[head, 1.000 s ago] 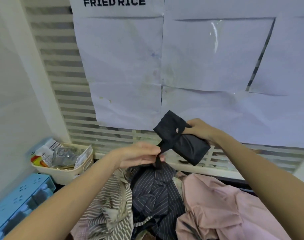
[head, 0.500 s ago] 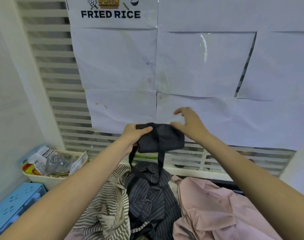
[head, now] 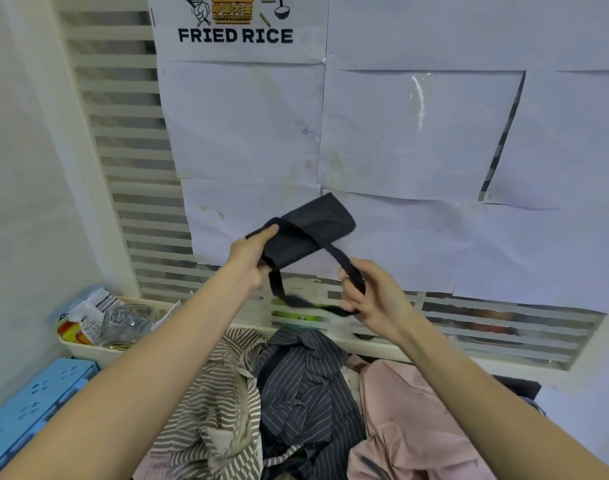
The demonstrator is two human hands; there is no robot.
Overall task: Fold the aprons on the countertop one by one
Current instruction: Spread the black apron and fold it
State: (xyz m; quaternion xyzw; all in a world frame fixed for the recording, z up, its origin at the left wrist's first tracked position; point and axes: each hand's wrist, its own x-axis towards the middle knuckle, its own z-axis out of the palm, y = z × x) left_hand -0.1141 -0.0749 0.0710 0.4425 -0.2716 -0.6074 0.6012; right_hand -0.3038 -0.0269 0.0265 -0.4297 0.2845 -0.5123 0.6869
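The left hand (head: 251,258) grips the folded black apron (head: 310,233); the right hand (head: 368,296) pinches its strap (head: 344,265). More aprons (head: 306,403) lie below.

Wall sheet (head: 237,29), top of frame: bold black capitals read "FRIED RICE". Above them sits an orange-and-black logo (head: 232,10) with small characters, too small to read. Crumpled packets in the cream tray (head: 88,348) carry print, illegible.
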